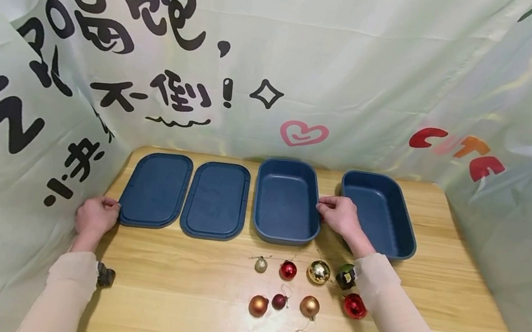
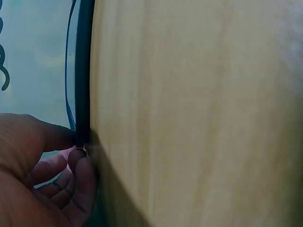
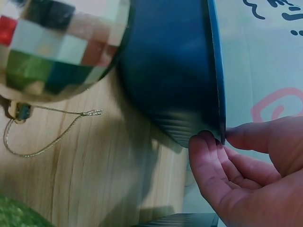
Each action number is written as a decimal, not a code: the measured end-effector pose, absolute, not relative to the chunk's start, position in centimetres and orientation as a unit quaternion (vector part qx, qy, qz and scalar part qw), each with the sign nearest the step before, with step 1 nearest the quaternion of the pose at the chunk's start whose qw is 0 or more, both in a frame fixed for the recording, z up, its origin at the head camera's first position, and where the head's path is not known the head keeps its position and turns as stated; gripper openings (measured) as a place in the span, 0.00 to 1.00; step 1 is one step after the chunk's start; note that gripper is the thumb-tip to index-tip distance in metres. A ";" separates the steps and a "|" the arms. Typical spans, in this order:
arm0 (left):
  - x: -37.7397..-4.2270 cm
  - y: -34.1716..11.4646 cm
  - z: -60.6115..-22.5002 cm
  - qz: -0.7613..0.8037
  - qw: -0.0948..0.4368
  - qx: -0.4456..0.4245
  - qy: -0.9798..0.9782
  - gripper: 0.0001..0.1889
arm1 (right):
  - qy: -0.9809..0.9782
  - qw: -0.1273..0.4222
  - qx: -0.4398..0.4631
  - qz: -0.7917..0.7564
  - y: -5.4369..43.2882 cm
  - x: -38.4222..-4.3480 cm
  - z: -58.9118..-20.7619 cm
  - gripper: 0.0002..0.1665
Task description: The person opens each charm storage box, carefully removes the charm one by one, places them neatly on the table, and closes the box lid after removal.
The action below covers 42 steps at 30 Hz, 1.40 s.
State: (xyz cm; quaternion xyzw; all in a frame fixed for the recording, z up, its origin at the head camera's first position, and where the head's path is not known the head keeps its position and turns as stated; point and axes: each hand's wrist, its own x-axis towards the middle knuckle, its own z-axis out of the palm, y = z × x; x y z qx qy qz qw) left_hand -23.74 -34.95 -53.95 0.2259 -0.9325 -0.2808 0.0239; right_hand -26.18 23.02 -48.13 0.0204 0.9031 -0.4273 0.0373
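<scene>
My left hand [image 1: 96,219] pinches the lower left corner of a dark blue lid [image 1: 155,190], thumb on one face and curled fingers beneath in the left wrist view. A second blue lid [image 1: 216,200] lies just to its right. My right hand [image 1: 341,215] pinches the right rim of a deep blue box [image 1: 286,200]. In the right wrist view, the thumb is inside this box's wall [image 3: 189,80] and the fingers outside. Another blue box [image 1: 377,210] stands to the right, partly behind that hand.
Several baubles lie in front of the boxes, including a small red bauble [image 1: 288,270], a shiny gold bauble [image 1: 319,272], a copper bauble [image 1: 259,305] and a larger red bauble [image 1: 354,306] by the right sleeve. A printed cloth [image 1: 370,78] surrounds the wooden table [image 1: 175,301].
</scene>
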 end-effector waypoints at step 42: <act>-22.3 -34.5 -50.0 -0.756 -0.056 0.138 -0.637 0.39 | 0.902 0.037 0.014 -0.429 23.0 -26.1 -48.3 0.18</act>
